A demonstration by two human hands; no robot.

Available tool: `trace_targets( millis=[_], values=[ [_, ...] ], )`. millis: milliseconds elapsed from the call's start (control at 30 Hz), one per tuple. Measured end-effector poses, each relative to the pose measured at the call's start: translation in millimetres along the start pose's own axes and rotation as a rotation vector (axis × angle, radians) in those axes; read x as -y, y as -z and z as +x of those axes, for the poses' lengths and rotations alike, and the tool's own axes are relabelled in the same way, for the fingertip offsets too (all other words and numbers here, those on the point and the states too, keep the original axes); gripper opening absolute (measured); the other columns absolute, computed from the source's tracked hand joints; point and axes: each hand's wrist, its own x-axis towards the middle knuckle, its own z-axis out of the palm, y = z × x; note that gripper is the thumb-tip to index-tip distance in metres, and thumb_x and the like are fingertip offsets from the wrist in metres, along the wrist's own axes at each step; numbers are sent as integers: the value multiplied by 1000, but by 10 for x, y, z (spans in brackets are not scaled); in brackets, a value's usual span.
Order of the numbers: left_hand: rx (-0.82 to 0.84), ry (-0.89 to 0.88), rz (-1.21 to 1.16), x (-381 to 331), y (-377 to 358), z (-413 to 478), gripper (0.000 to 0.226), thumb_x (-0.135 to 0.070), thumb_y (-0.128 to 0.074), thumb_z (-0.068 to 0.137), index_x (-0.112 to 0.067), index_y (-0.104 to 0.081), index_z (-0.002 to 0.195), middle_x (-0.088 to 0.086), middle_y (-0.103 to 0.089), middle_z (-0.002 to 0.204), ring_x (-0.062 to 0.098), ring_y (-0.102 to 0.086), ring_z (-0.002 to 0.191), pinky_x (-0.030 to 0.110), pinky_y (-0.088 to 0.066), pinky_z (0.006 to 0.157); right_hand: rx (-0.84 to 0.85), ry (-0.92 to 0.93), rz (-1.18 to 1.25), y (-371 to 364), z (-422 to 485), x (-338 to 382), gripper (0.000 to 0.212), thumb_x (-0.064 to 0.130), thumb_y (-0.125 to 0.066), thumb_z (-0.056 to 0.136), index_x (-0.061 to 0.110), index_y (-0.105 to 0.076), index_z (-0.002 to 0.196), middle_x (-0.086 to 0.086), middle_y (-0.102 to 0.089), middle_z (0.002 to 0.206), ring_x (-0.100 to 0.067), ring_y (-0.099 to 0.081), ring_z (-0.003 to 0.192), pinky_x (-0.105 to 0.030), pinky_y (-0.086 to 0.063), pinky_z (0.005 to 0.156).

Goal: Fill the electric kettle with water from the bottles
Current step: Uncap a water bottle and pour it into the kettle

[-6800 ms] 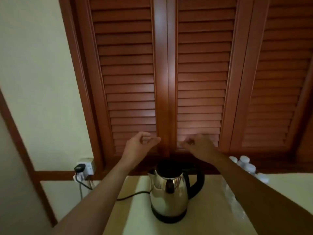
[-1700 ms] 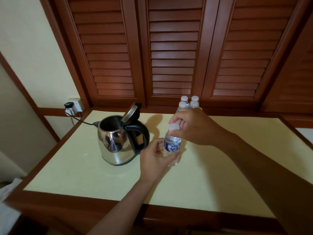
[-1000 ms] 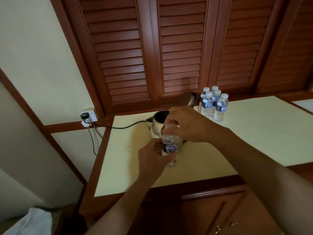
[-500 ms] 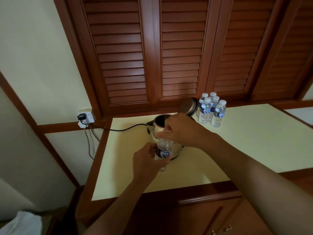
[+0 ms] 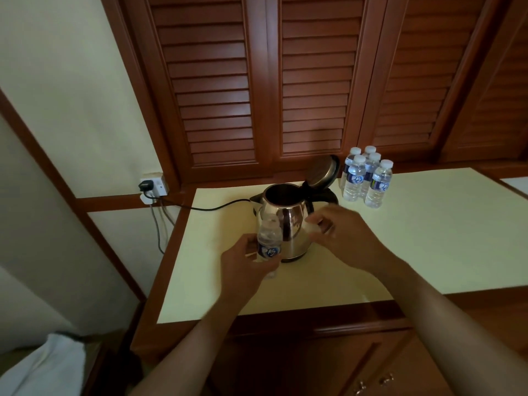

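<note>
**A:** What lies farthest left of the kettle?

**B:** Low down, well away from the electric kettle point(image 5: 287, 221), there is a white cloth point(image 5: 45, 364). Higher up, a wall socket point(image 5: 155, 184) has a black plug point(image 5: 145, 185) in it. Its black cord point(image 5: 208, 207) runs along the desk point(image 5: 428, 238) to the kettle's left side.

**A:** And your left grip?

**B:** My left grip point(image 5: 243, 271) is wrapped round a small water bottle point(image 5: 269, 244) with a blue label. I hold it upright, just in front of the kettle and a little to its left. The neck is blurred, but I see no white cap on it.

**A:** The kettle itself?

**B:** It is steel and stands on the desk. Its lid point(image 5: 321, 172) is tipped back, so the mouth is open and dark inside. I cannot tell whether it holds any water.

**A:** Your right grip?

**B:** My right grip point(image 5: 345, 238) is just to the right of the kettle, in front of its black handle, with the fingers curled. They pinch a small white thing point(image 5: 312, 226), too blurred to name with certainty.

**A:** Further right?

**B:** Five capped bottles point(image 5: 367, 181) stand in a close cluster behind and to the right of the kettle, near its lid. Behind the kettle are brown louvred doors point(image 5: 217, 95).
</note>
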Motion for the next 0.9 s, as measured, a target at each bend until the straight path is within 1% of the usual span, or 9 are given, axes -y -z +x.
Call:
trace_targets(
  millis=[67, 167, 300, 433, 600, 667, 767, 833, 900],
  values=[
    [-17, 15, -8, 10, 24, 7, 46, -31, -92, 68, -32, -65, 106, -19, -72, 94, -9, -68, 87, 7, -51, 71, -7, -63, -40, -184, -185, -295, 16, 23, -78, 83, 19, -73, 98, 5, -63, 94, -2, -58, 80, -20, -46, 74],
    [-47, 20, -24, 6, 55, 20, 48, -31, -91, 69, -29, -67, 110, -21, -72, 96, -10, -68, 88, 6, -50, 72, 10, -153, -134, -485, -350, -709, 21, 34, -79, 82, 25, -73, 100, 7, -63, 96, -10, -56, 85, -31, -49, 81],
    [-82, 2, -36, 21, 90, 57, 48, -26, -92, 69, -21, -69, 110, -18, -73, 97, -5, -69, 88, 7, -52, 72, 117, -208, -421, -779, -376, -992, 53, 69, -49, 83, 27, -75, 103, 4, -66, 103, -19, -56, 97, -34, -47, 87],
    [-115, -58, 18, 19, 162, 122, 49, -27, -91, 69, -18, -69, 111, -16, -72, 95, -4, -69, 86, 9, -53, 73, -63, -188, -411, -909, -455, -1016, 43, 65, -56, 78, 29, -76, 92, 3, -67, 100, -25, -58, 95, -40, -51, 79],
    [-158, -73, 50, -89, 296, 309, 39, -29, -91, 69, -29, -68, 101, -11, -64, 73, 7, -62, 68, 23, -54, 62, -23, -229, -375, -979, -412, -1214, 48, 73, -43, 85, 40, -69, 105, 15, -65, 118, -12, -52, 121, -40, -45, 99],
    [-151, -117, 57, -149, 345, 404, 41, -27, -91, 68, -25, -70, 104, -12, -69, 80, 2, -65, 71, 18, -53, 64, 18, -234, -387, -1016, -407, -1289, 51, 74, -33, 91, 43, -66, 112, 17, -62, 126, -10, -47, 127, -40, -40, 104],
    [-126, -166, 74, -242, 409, 588, 43, -25, -91, 69, -20, -72, 107, -14, -73, 87, -3, -67, 76, 11, -50, 68, 65, -207, -452, -1042, -419, -1343, 67, 74, -5, 93, 44, -61, 115, 20, -59, 130, -9, -43, 130, -36, -37, 104],
    [-118, -189, 139, -278, 462, 734, 42, -27, -92, 69, -23, -72, 105, -15, -73, 87, -3, -67, 78, 14, -51, 68, 38, -195, -453, -1020, -404, -1287, 60, 66, -12, 98, 39, -64, 112, 15, -63, 126, -12, -50, 124, -36, -41, 101],
    [-104, -208, 216, -288, 522, 865, 43, -30, -92, 67, -24, -72, 104, -15, -73, 87, -1, -67, 76, 20, -53, 68, -63, -180, -411, -962, -407, -1169, 38, 52, -38, 96, 32, -70, 104, 8, -69, 114, -18, -60, 110, -40, -49, 91]
  ],
)
